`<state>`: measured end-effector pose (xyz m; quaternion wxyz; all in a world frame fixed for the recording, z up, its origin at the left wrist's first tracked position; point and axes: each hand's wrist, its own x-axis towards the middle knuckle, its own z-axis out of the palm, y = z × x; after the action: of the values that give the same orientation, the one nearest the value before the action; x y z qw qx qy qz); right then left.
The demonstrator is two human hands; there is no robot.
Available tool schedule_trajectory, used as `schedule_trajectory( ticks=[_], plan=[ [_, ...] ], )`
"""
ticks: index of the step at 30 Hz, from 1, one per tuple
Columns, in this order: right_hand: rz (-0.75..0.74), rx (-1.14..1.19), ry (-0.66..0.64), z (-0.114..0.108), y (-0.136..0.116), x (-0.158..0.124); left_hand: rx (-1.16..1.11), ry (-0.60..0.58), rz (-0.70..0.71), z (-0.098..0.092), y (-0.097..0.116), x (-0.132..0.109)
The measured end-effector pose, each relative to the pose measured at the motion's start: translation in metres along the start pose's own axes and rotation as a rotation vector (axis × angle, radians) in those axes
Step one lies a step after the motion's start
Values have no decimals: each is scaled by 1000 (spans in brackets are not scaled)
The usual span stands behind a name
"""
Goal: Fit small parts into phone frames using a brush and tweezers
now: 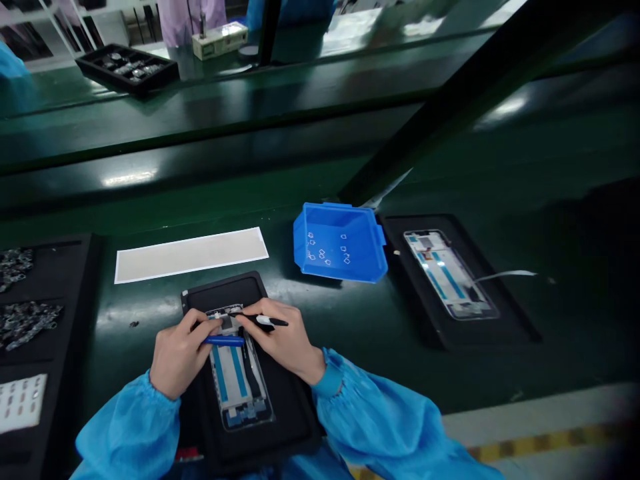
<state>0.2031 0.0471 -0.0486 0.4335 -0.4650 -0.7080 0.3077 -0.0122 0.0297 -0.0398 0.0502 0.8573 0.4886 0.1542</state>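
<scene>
An opened phone body (233, 380) with two blue strips along its middle lies in a black tray (290, 420) before me. Both hands are at its far end. My left hand (180, 350) is closed on a slim blue pen-shaped tool (225, 341), which lies across the phone; its fingertips reach the phone's upper parts. In my right hand (287, 333) is a slim black tool with a white patch (265, 321), pinched between the fingers and pointing left at the same area. The tool tips and the small part beneath them are partly hidden by my fingers.
A blue bin (340, 250) with several tiny ring-shaped pieces stands beyond my right hand. Right of it, another opened phone (450, 273) lies in a black tray (500, 333). A white-edged strip (193, 255) lies ahead; a black parts tray (75, 300) is left. A dark post (430, 113) slants overhead.
</scene>
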Motion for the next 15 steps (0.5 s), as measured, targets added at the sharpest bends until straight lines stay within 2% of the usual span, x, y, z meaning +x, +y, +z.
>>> schedule_trajectory(
  ticks=[7,15],
  plan=[
    [81,42,84,-3,-1,0,96,-1,30,-1,3,-1],
    [112,44,92,-2,-1,2,305,-68,80,-3,11,4]
  ],
)
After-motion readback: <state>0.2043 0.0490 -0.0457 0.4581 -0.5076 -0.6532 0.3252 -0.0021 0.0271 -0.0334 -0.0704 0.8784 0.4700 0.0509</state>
